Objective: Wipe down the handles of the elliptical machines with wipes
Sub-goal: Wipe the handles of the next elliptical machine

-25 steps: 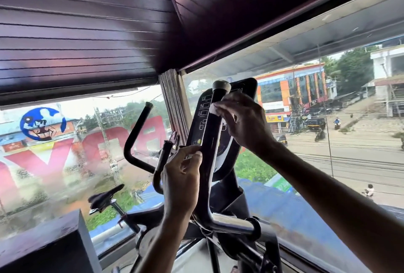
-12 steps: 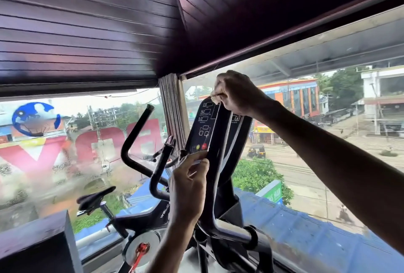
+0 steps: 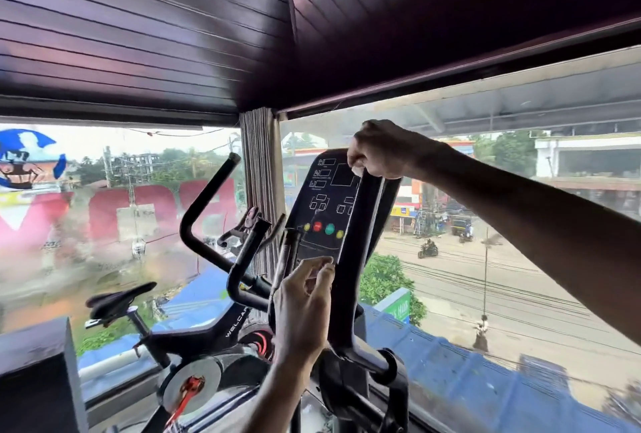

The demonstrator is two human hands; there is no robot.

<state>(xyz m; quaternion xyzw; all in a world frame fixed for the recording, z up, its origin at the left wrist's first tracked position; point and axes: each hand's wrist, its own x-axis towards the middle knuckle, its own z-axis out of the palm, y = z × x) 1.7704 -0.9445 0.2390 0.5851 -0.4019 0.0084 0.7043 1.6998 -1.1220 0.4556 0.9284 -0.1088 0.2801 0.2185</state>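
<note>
The elliptical's right black handle (image 3: pixel 357 235) stands upright in front of me, before the console (image 3: pixel 321 210) with its coloured buttons. My right hand (image 3: pixel 379 151) grips the top end of that handle, and a sliver of white wipe (image 3: pixel 353 169) shows under the fingers. My left hand (image 3: pixel 307 297) holds the lower part of the same handle from the left, thumb and fingers curled against it. The left handle (image 3: pixel 204 221) of the machine rises free to the left, untouched.
An exercise bike with a black saddle (image 3: pixel 118 297) and flywheel (image 3: pixel 192 387) stands behind, to the left. Glass windows (image 3: pixel 485 259) close off the front and right, with a curtain (image 3: pixel 260 172) at the corner. A dark box (image 3: pixel 34 380) sits at the lower left. The slatted ceiling hangs low.
My right hand slid up the handle from below its cap to cover the top end. The left hand stayed on the lower part. The view shifted, showing more of the console.
</note>
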